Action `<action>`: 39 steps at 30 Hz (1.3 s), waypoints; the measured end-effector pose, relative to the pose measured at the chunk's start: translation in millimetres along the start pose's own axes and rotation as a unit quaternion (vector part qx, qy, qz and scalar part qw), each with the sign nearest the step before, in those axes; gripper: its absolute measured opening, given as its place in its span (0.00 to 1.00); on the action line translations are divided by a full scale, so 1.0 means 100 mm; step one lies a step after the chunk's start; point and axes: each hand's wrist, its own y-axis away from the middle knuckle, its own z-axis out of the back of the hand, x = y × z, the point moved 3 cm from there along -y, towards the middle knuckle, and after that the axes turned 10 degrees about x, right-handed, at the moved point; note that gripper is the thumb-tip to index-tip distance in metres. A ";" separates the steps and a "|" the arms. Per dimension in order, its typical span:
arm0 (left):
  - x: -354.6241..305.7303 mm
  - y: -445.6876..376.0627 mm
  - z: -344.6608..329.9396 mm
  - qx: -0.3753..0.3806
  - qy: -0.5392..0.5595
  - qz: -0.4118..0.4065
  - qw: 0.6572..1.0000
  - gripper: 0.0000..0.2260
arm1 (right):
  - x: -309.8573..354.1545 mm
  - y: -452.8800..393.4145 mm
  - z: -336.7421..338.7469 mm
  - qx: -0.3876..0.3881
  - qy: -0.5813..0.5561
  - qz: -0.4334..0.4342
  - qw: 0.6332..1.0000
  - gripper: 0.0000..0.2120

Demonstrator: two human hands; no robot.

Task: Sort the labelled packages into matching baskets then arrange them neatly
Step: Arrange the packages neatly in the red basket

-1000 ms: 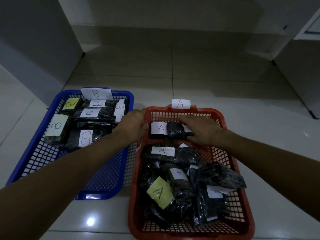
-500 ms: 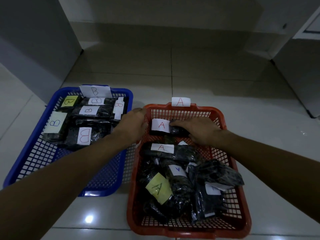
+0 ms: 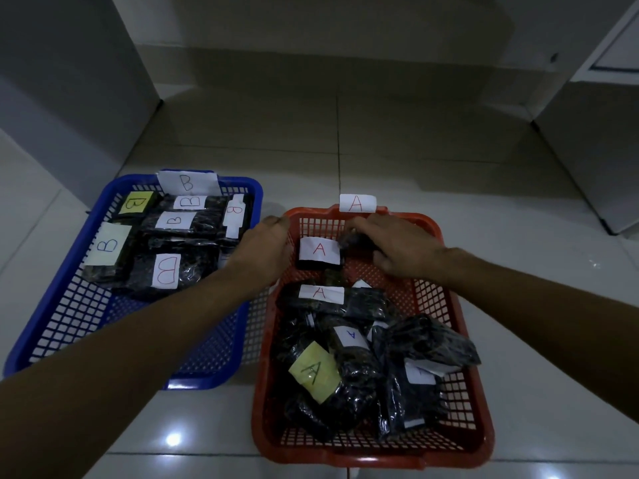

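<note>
While the left hand (image 3: 264, 247) curls over the far left corner of the red basket (image 3: 453, 305), fingers hooked on the rim and closed around the plastic edge, the right hand (image 3: 397, 250) lies palm down inside the basket at its far end, fingers bent narrow over a dark, crinkly plastic-wrapped package (image 3: 354, 240). That package sits against the far wall, and its long axis cannot be made out under the hand. Just to its left, touching it, another dark package with a white paper label marked A (image 3: 318, 250) lies flat, its long axis running left to right and the letter upright toward the person.

Both baskets are rectangular moulded plastic with an open grid mesh on floor and walls, standing on glossy pale floor tiles (image 3: 415, 160). A white paper tag marked A (image 3: 357, 203) stands on the red basket's far rim. Nearer the person, a loose heap of shiny black packages fills the red basket; one carries a yellow label marked A (image 3: 314, 371), tilted diagonally.

Beside it on the left, the blue basket (image 3: 52, 323) holds packages marked B (image 3: 166, 274) packed at its far end, mostly lying crosswise, and has a white tag marked B (image 3: 186, 181) on its far rim.
</note>
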 end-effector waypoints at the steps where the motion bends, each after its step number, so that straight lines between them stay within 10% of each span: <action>1: 0.00 0.00 0.00 0.004 0.000 0.001 1.000 0.16 | -0.03 0.05 0.05 -0.006 0.010 0.004 1.000 0.28; 12: -0.12 0.05 0.04 -0.009 -0.062 -0.022 0.998 0.19 | 0.11 0.04 -0.10 0.024 0.038 0.028 0.999 0.32; 16: -0.36 0.01 0.02 0.026 -0.329 -0.131 0.935 0.31 | 0.11 0.03 -0.12 0.021 0.026 0.025 0.999 0.33; 22: -0.38 -0.11 -0.08 0.155 -0.447 -0.147 0.869 0.29 | -0.02 0.12 -0.09 0.040 -0.006 0.074 0.996 0.23; 39: -0.31 -0.12 -0.08 0.185 -0.485 -0.131 0.845 0.22 | 0.20 0.10 -0.08 -0.017 0.127 0.032 0.991 0.27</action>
